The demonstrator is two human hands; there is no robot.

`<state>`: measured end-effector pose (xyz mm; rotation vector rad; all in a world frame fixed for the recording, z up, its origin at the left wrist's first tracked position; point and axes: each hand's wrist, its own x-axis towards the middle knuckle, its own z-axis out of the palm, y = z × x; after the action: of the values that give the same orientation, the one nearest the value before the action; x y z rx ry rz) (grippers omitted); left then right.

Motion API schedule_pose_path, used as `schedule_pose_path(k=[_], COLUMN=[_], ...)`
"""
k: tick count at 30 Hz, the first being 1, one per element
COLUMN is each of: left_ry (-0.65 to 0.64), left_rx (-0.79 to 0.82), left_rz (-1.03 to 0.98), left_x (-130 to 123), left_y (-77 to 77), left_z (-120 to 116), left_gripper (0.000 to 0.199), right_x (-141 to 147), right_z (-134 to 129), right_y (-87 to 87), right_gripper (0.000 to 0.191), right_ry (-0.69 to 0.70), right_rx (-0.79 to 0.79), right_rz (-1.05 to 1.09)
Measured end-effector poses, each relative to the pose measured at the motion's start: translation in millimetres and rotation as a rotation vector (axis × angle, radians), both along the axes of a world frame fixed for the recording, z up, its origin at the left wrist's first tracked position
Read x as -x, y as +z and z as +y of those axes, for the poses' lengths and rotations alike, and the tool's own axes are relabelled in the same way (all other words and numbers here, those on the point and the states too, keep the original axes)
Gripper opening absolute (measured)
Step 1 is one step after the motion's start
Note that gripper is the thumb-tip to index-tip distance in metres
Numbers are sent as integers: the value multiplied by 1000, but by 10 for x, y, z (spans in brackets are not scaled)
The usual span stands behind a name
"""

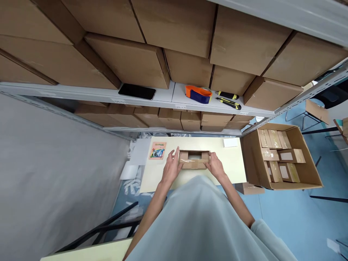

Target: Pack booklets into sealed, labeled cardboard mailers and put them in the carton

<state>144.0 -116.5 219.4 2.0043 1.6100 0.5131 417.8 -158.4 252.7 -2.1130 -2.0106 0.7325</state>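
A small brown cardboard box (193, 165) stands on the cream tabletop (231, 165) in front of me, with tape across its near side. Its top is partly open between folded end flaps, and something pale shows inside that I cannot make out. My left hand (171, 167) holds the box's left end, thumb at the near corner and fingers along the side. At the opposite end my right hand (216, 166) grips the box, thumb on the near side and fingers at the far corner. A booklet with a colourful cover (157, 150) lies left of my left hand.
A white paper slip (230, 142) lies at the table's back right. Beside the table stands a large carton (251, 159) of small taped boxes. Above, a shelf (165, 95) bears a phone (137, 91), an orange-blue tape roll (198, 94), two utility knives (228, 103) and stacked cartons.
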Motion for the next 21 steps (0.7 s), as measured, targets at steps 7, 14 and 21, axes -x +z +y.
schedule_pose_path(k=[7, 14, 21], left_ry=[-57, -52, 112], left_rx=[-8, -36, 209], left_rz=[-81, -173, -306], left_x=[85, 140, 63], left_y=[32, -45, -152], left_z=[55, -2, 13], left_gripper=[58, 30, 31], right_x=[-29, -143, -4], right_z=[12, -76, -63], right_y=[15, -32, -192], right_gripper=[55, 23, 21], right_ry=[-112, -79, -340], right_rx=[-75, -73, 42], right_rz=[-4, 63, 379])
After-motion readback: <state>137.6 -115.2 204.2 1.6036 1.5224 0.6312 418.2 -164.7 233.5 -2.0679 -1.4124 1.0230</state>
